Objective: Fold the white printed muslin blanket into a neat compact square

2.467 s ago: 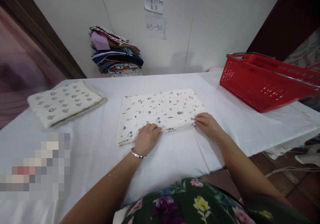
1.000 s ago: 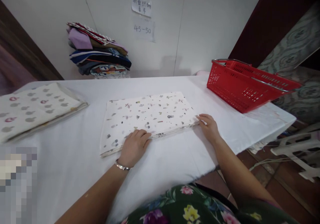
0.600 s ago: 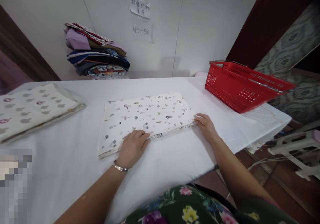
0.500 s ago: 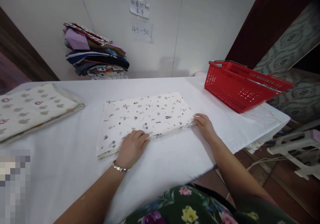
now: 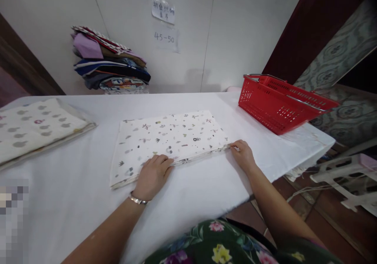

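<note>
A white folded cloth [image 5: 176, 134] printed with small plants and figures lies flat on the table, its layers showing along the near edge. My left hand [image 5: 154, 174], with a silver bracelet at the wrist, rests palm down on that near edge, fingers lying over the fabric. At the near right corner my right hand [image 5: 243, 154] pinches the edge between thumb and fingers. The left palm and thumb hide part of the cloth's front edge.
Another folded cloth [image 5: 44, 126] with grey and pink prints lies at the left. A stack of folded fabrics [image 5: 112, 66] stands against the back wall. A red basket [image 5: 273, 105] sits at the right end of the white table [image 5: 194, 193]. Beyond it is a white stool [image 5: 347, 177].
My right hand has shifted slightly at the cloth's near right corner, its fingers now closer together on the edge. The left hand stays put. The whole view has swung slightly.
</note>
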`<state>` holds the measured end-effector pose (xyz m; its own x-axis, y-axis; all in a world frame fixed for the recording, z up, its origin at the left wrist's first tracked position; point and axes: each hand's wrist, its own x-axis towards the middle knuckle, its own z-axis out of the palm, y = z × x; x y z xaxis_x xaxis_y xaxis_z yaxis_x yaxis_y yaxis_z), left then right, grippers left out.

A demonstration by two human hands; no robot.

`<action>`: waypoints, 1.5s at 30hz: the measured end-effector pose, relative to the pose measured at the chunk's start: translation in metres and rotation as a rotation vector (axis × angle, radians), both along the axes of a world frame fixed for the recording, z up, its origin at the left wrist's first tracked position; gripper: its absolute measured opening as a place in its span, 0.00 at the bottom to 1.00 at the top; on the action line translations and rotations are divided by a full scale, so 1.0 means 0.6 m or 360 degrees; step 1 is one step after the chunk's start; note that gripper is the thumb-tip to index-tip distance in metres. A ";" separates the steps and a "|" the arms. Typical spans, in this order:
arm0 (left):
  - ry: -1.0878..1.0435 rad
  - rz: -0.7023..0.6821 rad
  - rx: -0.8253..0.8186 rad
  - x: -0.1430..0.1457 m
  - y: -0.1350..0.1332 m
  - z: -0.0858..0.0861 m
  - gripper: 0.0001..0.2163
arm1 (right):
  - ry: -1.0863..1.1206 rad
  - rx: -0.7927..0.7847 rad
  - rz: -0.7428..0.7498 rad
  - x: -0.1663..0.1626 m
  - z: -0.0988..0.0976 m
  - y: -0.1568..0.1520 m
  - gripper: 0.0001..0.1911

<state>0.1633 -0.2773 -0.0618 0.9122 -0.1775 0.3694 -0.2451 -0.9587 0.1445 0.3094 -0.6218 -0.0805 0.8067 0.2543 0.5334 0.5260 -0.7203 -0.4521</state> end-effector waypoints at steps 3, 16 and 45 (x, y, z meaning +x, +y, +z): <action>-0.0010 0.0002 -0.0019 0.000 -0.001 0.000 0.11 | -0.0012 -0.0044 0.0037 0.003 -0.001 0.004 0.09; 0.0002 0.0004 -0.0024 -0.001 -0.001 0.002 0.11 | -0.0080 -0.0420 0.0129 0.003 0.006 0.007 0.15; -0.0001 -0.0009 -0.0057 -0.001 0.000 0.001 0.10 | 0.0018 -0.0060 -0.0001 0.011 0.013 0.008 0.12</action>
<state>0.1626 -0.2775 -0.0610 0.9109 -0.1692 0.3763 -0.2504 -0.9516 0.1783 0.3160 -0.6171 -0.0724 0.8126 0.2737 0.5145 0.5208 -0.7372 -0.4304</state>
